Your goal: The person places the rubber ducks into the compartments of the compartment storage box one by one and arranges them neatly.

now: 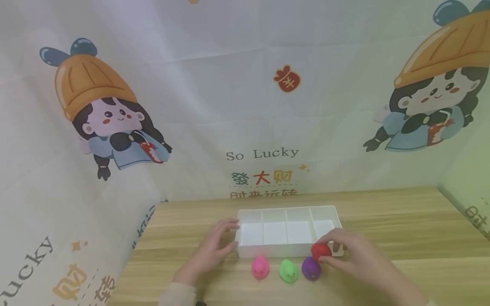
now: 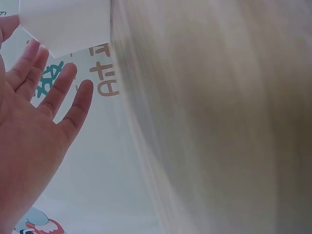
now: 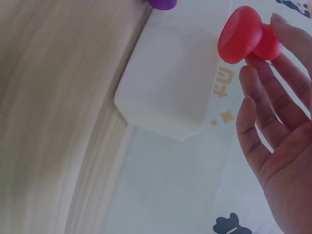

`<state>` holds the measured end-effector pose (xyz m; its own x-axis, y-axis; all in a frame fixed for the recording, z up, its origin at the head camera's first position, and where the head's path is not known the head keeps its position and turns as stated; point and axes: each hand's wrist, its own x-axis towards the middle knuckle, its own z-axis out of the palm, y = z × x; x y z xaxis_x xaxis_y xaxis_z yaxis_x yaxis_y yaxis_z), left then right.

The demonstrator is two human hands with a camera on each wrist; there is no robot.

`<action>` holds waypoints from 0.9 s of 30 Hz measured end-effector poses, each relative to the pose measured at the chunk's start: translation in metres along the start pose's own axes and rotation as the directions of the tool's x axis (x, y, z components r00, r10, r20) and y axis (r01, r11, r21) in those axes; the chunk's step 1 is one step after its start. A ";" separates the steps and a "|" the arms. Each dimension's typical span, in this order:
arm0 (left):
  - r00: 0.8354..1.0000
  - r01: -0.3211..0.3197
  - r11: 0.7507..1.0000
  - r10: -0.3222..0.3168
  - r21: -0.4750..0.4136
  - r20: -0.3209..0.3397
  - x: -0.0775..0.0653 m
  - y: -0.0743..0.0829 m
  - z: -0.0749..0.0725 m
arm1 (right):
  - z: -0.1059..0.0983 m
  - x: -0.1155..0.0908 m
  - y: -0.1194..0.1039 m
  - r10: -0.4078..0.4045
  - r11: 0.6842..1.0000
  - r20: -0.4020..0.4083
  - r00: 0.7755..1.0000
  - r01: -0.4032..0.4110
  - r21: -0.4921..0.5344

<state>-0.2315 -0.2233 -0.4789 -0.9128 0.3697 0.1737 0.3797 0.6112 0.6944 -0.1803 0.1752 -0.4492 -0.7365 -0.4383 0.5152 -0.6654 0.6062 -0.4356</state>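
My right hand (image 1: 357, 253) pinches a red toy duck (image 1: 321, 252) by its head, thumb on one side and fingers on the other. In the right wrist view the duck's flat base faces away from the palm. It is held above the front wall of a white box (image 1: 275, 250) with a row of compartments, near the right end. At the box's left end, my left hand (image 1: 214, 246) rests its fingertips and thumb against the wall, fingers extended. In front of the box stand a pink duck (image 1: 260, 268), a green duck (image 1: 288, 271) and a purple duck (image 1: 311, 269).
The box stands on a wood-grain table (image 1: 383, 216). Behind and beside the table hangs a pale printed cloth (image 1: 214, 106) with cartoon figures and lettering. Close by the left sleeve, a small dark object (image 1: 200, 303) shows at the bottom edge.
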 end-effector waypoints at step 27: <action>1.000 -0.010 0.997 0.010 0.082 -0.003 0.001 0.006 -0.003 | 0.018 0.033 -0.006 -0.074 0.997 -0.050 0.996 0.073 -0.016</action>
<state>-0.2309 -0.2211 -0.4725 -0.9094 0.3737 0.1825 0.3996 0.6632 0.6329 -0.2024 0.1451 -0.4433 -0.6784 -0.4482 0.5821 -0.7154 0.5832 -0.3848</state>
